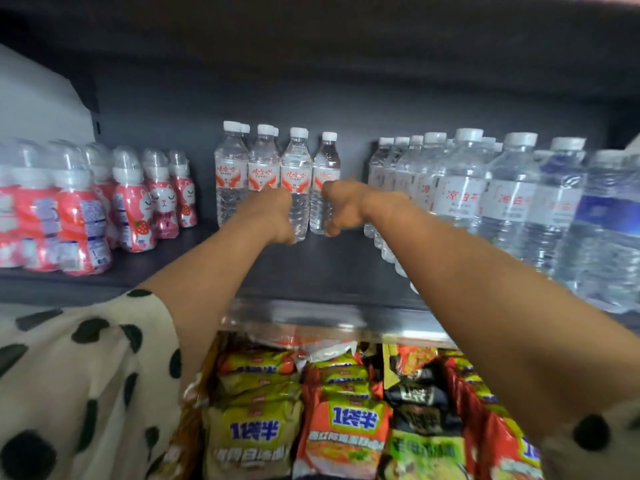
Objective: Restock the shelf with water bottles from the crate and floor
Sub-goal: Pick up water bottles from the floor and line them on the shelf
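While your arms are reaching over the noodle packs [332,427] on the tier below, both hands are working at the back of the dark shelf [311,271], so you are mid-placement rather than fetching. Your left hand [277,216] is curling round the lower body of one red-label bottle [296,181], the third in its row, and your right hand [341,207] is wrapping another bottle [325,174] just beside it, the last in that row. Both bottles are standing upright with their bases on the shelf, so they look as good as set; letting go is what is left for this pair.

Just to the left of your grips, two more red-label bottles [230,174] are standing in line, with caps of a second rank showing behind them. That makes only a short row so far. Between your forearms and toward you, bare shelf is lying in front of that row, and a gap is showing just right of your right hand before the larger bottles [460,188] begin, so I judge there is room for several more rows.

Further left, the pink drinks [131,202] are filling their own section.

Neither crate nor floor is in view, so I cannot tell how many bottles are waiting.
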`<state>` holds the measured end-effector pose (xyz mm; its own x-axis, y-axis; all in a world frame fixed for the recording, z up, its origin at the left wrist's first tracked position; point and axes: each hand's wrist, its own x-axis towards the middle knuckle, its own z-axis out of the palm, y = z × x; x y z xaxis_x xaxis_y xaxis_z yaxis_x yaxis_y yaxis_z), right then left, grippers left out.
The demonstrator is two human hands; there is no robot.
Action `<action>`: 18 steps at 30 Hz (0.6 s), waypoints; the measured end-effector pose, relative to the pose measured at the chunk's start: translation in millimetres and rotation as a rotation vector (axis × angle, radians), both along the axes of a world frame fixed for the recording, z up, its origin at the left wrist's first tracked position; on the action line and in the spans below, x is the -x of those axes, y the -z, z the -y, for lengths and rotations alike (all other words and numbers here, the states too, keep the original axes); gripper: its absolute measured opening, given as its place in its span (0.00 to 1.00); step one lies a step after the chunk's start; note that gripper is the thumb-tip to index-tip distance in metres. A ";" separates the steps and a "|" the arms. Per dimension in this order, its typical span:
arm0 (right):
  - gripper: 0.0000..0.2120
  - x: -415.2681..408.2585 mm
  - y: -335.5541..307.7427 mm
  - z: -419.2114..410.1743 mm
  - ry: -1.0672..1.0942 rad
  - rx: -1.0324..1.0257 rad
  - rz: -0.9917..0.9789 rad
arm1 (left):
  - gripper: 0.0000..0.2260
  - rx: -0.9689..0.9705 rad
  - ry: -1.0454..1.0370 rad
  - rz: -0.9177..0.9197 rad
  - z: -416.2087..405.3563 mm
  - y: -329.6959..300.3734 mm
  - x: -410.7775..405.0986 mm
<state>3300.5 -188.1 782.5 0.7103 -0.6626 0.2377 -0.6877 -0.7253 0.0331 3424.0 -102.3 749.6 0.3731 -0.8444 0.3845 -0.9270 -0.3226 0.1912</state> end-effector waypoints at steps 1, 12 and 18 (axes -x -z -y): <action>0.30 8.5 3.1 -9.5 -0.011 0.010 0.001 | 0.19 -0.009 -0.003 0.005 -10.5 0.7 8.7; 0.27 131.1 73.9 -106.1 -0.108 0.071 -0.018 | 0.18 -0.082 -0.015 -0.019 -116.5 48.2 136.0; 0.29 194.4 164.2 -144.1 -0.114 -0.001 -0.074 | 0.13 -0.199 0.038 0.033 -139.9 132.0 194.9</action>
